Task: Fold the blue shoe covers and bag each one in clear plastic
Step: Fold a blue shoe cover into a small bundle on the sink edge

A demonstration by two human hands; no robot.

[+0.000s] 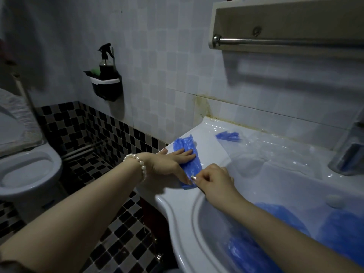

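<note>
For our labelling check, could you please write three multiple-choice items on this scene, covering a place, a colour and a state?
1. Where does the shoe cover being folded lie?
A. toilet lid
B. sink ledge
C. floor

2. What colour is it?
A. blue
B. green
C. red

3. How is the left hand?
A. flat on the cover
B. clenched in a fist
C. raised

Answers:
1 B, it lies on the sink ledge.
2 A, plainly blue.
3 A, straight fingers press it while the right hand pinches its near end.
</note>
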